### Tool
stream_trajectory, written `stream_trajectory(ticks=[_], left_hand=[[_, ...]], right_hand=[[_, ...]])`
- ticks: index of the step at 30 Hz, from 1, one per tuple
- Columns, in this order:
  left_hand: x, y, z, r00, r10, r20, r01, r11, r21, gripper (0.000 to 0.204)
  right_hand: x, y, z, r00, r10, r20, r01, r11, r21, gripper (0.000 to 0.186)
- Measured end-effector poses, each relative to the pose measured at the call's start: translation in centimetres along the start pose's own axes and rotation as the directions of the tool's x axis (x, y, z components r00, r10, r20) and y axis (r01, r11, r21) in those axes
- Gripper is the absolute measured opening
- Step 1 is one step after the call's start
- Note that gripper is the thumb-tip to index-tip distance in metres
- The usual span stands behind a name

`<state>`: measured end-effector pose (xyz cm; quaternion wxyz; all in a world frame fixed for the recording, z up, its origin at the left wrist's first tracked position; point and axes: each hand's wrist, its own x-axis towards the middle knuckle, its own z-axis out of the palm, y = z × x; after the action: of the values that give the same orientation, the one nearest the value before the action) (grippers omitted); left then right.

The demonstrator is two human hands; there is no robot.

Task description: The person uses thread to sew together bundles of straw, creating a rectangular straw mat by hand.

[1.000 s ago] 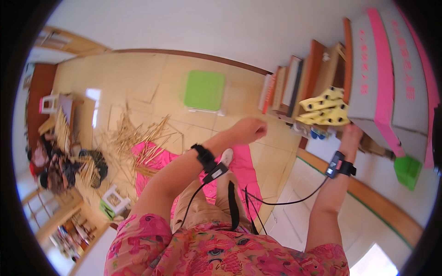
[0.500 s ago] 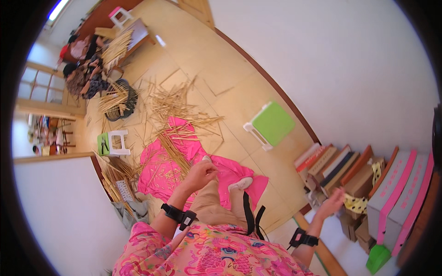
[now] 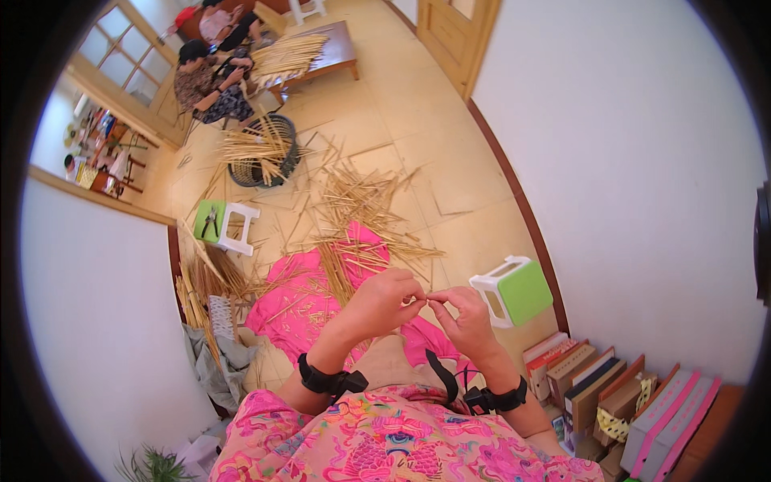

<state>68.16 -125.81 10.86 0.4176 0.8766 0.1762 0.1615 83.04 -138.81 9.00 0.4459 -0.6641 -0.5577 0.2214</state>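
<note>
My left hand and my right hand meet in front of me, both with fingertips pinched together around something too small to make out. Below and beyond them a pink cloth lies on the floor, strewn with straw strips and small scraps. A loose heap of straw strips spreads past its far edge.
A green-topped stool stands at right, another with pliers at left. Boxes line the lower right. Straw fills part of a dark basket. Two people sit by a low table. Walls flank me; a plant is lower left.
My right hand has left the boxes at the right and joined my left hand in front of me, fingers now pinched. The view has turned, bringing the people, basket and table higher and more central.
</note>
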Motion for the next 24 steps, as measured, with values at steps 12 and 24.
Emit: stream_trajectory(ticks=[12, 24], left_hand=[[-2.0, -4.6, -10.8, 0.945, -0.288, -0.153, 0.159, 0.818, -0.553, 0.004], [9.0, -9.2, -11.4, 0.93, -0.303, -0.21, -0.001, 0.567, -0.824, 0.005]], right_hand=[[11.5, -4.4, 6.9, 0.902, 0.014, 0.431, -0.27, 0.799, 0.537, 0.01], [22.3, 0.8, 4.5, 0.877, -0.065, 0.476, -0.294, 0.711, 0.638, 0.012]])
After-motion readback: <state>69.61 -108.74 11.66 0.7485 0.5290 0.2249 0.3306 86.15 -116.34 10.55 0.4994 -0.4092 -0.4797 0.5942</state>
